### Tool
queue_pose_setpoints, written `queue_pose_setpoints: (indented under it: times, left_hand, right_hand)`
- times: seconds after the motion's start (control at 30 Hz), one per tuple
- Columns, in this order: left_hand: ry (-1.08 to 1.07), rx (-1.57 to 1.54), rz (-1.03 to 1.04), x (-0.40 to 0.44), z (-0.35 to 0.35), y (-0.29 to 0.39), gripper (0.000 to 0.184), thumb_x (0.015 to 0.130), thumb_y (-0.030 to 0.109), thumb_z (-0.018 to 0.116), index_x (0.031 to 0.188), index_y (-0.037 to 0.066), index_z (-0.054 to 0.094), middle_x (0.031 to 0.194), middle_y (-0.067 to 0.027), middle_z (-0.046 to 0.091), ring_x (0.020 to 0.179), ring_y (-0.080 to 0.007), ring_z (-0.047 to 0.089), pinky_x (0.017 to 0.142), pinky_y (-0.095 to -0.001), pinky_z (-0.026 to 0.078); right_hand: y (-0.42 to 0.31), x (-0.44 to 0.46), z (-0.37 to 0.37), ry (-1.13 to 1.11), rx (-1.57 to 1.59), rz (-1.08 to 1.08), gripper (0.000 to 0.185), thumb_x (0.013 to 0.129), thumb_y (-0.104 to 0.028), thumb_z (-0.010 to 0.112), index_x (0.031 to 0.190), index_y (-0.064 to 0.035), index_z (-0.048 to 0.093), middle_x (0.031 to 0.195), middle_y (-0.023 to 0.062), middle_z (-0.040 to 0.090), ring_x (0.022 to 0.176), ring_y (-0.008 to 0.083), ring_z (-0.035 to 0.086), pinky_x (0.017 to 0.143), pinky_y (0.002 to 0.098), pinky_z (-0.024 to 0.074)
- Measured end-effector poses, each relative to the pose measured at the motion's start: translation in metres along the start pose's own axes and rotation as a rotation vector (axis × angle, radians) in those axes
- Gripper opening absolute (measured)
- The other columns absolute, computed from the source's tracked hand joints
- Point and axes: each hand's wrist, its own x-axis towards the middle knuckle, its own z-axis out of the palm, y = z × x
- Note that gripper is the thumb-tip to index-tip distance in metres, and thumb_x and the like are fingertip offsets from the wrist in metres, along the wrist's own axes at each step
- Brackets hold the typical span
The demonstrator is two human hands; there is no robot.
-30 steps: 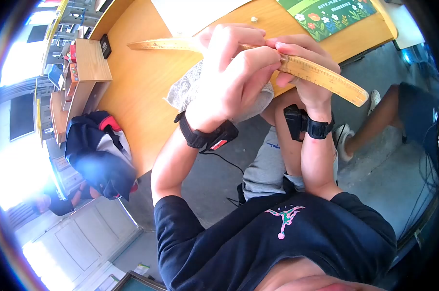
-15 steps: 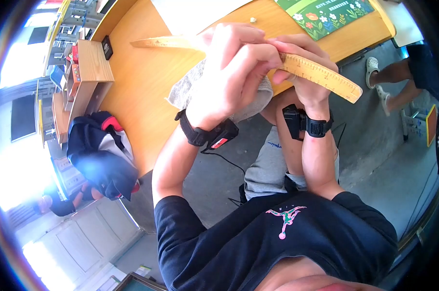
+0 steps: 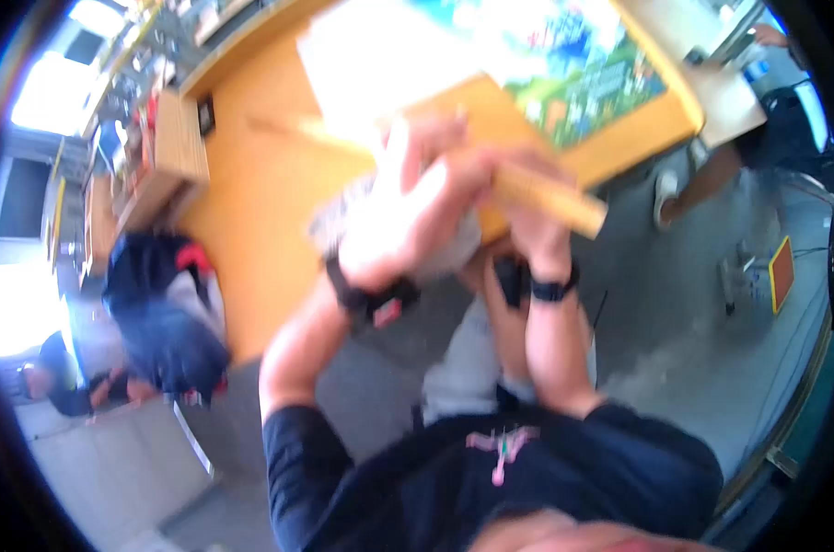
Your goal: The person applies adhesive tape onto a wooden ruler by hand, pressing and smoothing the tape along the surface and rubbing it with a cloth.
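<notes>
One dark jacket (image 3: 164,308) beside wooden desk (image 3: 259,221). Grey cloth (image 3: 336,219) below left hand (image 3: 403,207), its fingers curled around wooden ruler (image 3: 553,201). Ruler held above desk, right end jutting past right hand (image 3: 537,232), also gripping it; finger details blurred. Green printed sheet (image 3: 587,87) farther right.

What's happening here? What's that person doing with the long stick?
A person is holding a ruler up over the table. Both the left hand and the right hand are on it, close together, and one end sticks out past the right hand. A grey cloth lies by the left hand. The picture is blurry, so I can't tell exactly what the fingers are doing.
</notes>
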Motion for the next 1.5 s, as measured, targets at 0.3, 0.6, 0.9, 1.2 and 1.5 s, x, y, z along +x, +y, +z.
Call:
queue_pose_setpoints:
  times: [0.3, 0.6, 0.9, 1.2, 1.5]
  left_hand:
    - [0.094, -0.066, 0.06, 0.016, 0.01, -0.002, 0.029, 0.072, -0.003, 0.072, 0.098, 0.001, 0.059, 0.107, -0.0164, 0.058, 0.096, -0.0324, 0.058, 0.084, -0.0405, 0.045]
    - [0.087, 0.026, 0.147, 0.018, 0.015, -0.007, 0.029, 0.072, -0.004, 0.071, 0.096, 0.001, 0.057, 0.106, -0.0156, 0.058, 0.092, -0.0321, 0.057, 0.082, -0.0397, 0.045]
    - [0.048, -0.008, 0.181, 0.02, 0.017, -0.009, 0.035, 0.07, -0.003, 0.073, 0.097, 0.003, 0.051, 0.101, -0.0139, 0.058, 0.088, -0.0311, 0.057, 0.081, -0.0395, 0.044]
    - [0.043, -0.184, 0.039, 0.015, 0.022, -0.012, 0.033, 0.075, -0.002, 0.073, 0.102, 0.005, 0.054, 0.098, -0.0093, 0.06, 0.083, -0.0295, 0.057, 0.079, -0.0372, 0.044]
    - [0.0, -0.074, 0.167, 0.024, 0.017, -0.015, 0.029, 0.076, -0.001, 0.071, 0.101, 0.005, 0.059, 0.098, -0.0083, 0.06, 0.083, -0.0271, 0.057, 0.076, -0.0353, 0.043]
  right_hand:
    - [0.0, -0.002, 0.001, 0.121, -0.049, 0.0, 0.033, 0.081, 0.008, 0.07, 0.112, -0.0003, 0.071, 0.097, 0.0084, 0.069, 0.082, 0.0128, 0.066, 0.07, 0.0239, 0.0531]
    - [0.007, -0.003, 0.001, 0.118, -0.155, -0.106, 0.032, 0.082, 0.006, 0.07, 0.113, -0.0011, 0.071, 0.094, 0.0061, 0.069, 0.081, 0.0112, 0.065, 0.071, 0.0229, 0.0517]
    - [0.018, 0.001, -0.011, 0.024, -0.159, -0.212, 0.026, 0.083, -0.001, 0.071, 0.109, 0.003, 0.07, 0.101, 0.0102, 0.07, 0.086, 0.0163, 0.068, 0.074, 0.0257, 0.0535]
    - [0.023, -0.001, -0.012, 0.038, -0.004, -0.161, 0.038, 0.084, -0.01, 0.076, 0.117, 0.0017, 0.063, 0.111, 0.0116, 0.07, 0.096, 0.0146, 0.068, 0.082, 0.0255, 0.0544]
    - [0.031, -0.006, -0.006, 0.08, 0.188, -0.137, 0.035, 0.088, -0.004, 0.07, 0.12, 0.0043, 0.057, 0.113, 0.0128, 0.066, 0.098, 0.0165, 0.066, 0.085, 0.0258, 0.0546]
